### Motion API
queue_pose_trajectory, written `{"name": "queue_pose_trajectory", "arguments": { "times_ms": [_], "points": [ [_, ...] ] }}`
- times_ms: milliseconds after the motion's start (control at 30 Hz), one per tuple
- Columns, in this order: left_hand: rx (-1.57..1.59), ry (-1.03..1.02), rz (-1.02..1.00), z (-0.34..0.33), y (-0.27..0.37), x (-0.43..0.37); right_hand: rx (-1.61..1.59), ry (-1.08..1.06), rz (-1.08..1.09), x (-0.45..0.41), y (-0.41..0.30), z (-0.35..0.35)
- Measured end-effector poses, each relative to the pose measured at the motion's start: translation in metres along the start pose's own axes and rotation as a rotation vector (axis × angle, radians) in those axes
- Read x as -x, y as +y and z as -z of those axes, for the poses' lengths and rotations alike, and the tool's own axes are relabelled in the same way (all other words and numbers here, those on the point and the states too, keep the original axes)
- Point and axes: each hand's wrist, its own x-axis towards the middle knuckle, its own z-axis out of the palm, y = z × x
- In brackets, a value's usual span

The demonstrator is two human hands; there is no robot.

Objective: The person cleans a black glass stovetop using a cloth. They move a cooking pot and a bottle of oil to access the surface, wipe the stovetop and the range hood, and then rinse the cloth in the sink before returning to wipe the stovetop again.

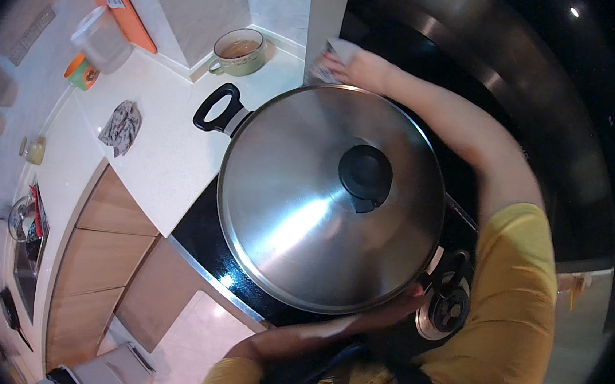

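A large stainless steel pot with a domed lid (pixel 288 163) fills the middle of the view. The lid has a round black knob (pixel 365 175). My right hand (pixel 364 71) reaches past the pot's far rim and presses a grey cloth (pixel 320 75) against the edge of the wall beside the hob. From the lower left, my left arm passes in front of the pot to its right side. There my left hand (pixel 410 298) is beside the pot's right black handle (pixel 449 276). Its fingers are partly hidden, so whether it grips is unclear. The left black handle (pixel 219 108) stands free.
Under the pot is a black glass hob (pixel 201 215), with a gas burner (pixel 442 313) at the right. On the white counter (pixel 166 179) are a crumpled patterned cloth (pixel 121 127), a green mug (pixel 240 57) with brown liquid, an orange-green cup (pixel 82 72) and a clear plastic container (pixel 101 39).
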Motion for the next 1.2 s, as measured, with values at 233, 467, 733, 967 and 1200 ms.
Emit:
{"name": "queue_pose_trajectory", "arguments": {
  "times_ms": [233, 467, 733, 967, 1200],
  "points": [
    [-0.061, 0.038, 0.033, 0.081, -0.063, 0.18, -0.247, -0.404, 0.154, 0.204, -0.052, -0.019],
    [0.16, 0.628, 0.021, 0.198, -0.034, 0.253, -1.314, -0.232, -0.389, 0.326, -0.123, -0.034],
    [0.136, 1.113, -0.077, 0.338, 0.011, 0.209, -1.233, 0.016, -0.401, 0.306, -0.239, 0.035],
    [0.395, 1.004, -0.37, 0.356, 0.032, 0.147, -1.769, 0.624, -1.229, 0.266, -0.275, 0.017],
    [0.419, 1.314, -0.365, 0.348, 0.036, 0.127, -1.241, 0.768, -1.247, 0.267, -0.285, 0.002]
  ]
}}
